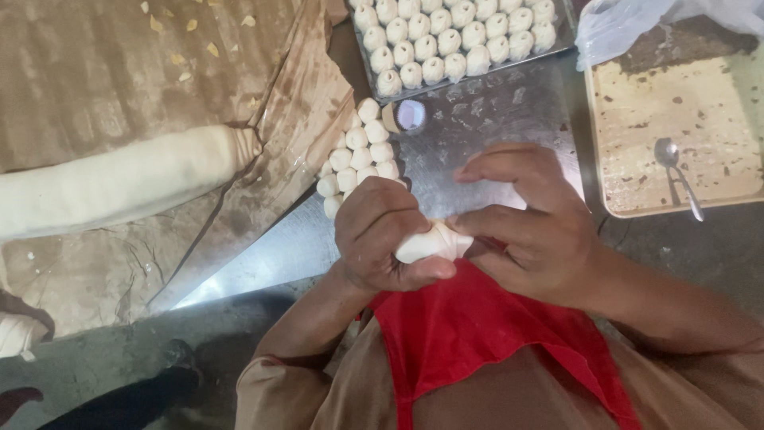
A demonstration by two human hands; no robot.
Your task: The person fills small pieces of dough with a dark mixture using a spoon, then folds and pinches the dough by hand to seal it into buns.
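A white dough piece (432, 241) with a pinched, pleated top sits between both my hands, just above my red apron (477, 334). My left hand (382, 235) is curled around its left side. My right hand (529, 219) pinches its right end with thumb and fingers. Beyond my hands, several small dough balls (358, 155) lie in a cluster on the metal table (493, 111). A metal tray (567, 36) at the top holds several rows of shaped dough pieces (454, 40).
A long dough log (119, 183) lies on brown paper (95, 72) at the left. A flat tray (676, 127) with a metal spoon (676, 171) stands at the right, a clear plastic bag (629, 24) above it. A small round cup (410, 115) sits beside the dough balls.
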